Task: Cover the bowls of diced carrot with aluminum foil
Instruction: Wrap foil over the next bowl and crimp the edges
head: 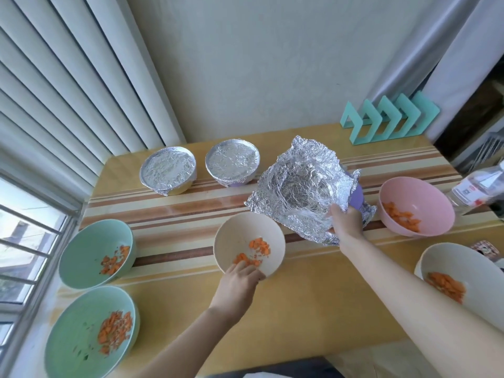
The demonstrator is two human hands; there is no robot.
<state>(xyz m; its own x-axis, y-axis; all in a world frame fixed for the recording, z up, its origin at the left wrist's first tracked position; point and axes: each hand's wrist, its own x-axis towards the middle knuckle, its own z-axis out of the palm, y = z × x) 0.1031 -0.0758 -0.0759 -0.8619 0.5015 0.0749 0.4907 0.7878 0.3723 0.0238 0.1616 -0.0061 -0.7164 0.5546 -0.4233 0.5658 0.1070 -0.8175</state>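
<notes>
Right of centre in the frame, the foil sheet (pixel 297 192) lay loose and crumpled over the purple bowl (pixel 356 196). It was dished in the middle, and its edges flared up, not yet tucked. Your right grip (pixel 347 221) pinched the sheet's near edge at that bowl's rim. Your left grip (pixel 240 279) was curled over the near rim of the beige bowl (pixel 249 241), whose diced carrot (pixel 257 246) sat uncovered.

To do this step well, you probably needed to centre the sheet first. More foil seemed to hang toward the frame's left than its right. Then you could pull it taut across the mouth and fold the skirt down all round, as on the two covered bowls (pixel 167 170) at upper left. Thin foil tears if dragged, so pressing it down looked safer than tugging.

The sheet's right edge lay just beside the pink bowl (pixel 417 211), and its lower corner came near the beige bowl, so a wide sweep risked nudging either one. A bottle (pixel 477 189) stood near the worktop (pixel 313 296) edge at far right. Two green bowls (pixel 96 252) filled the left side and a white bowl (pixel 461 279) the lower right. Bare worktop showed between your arms, and along the striped band below the covered bowls.
</notes>
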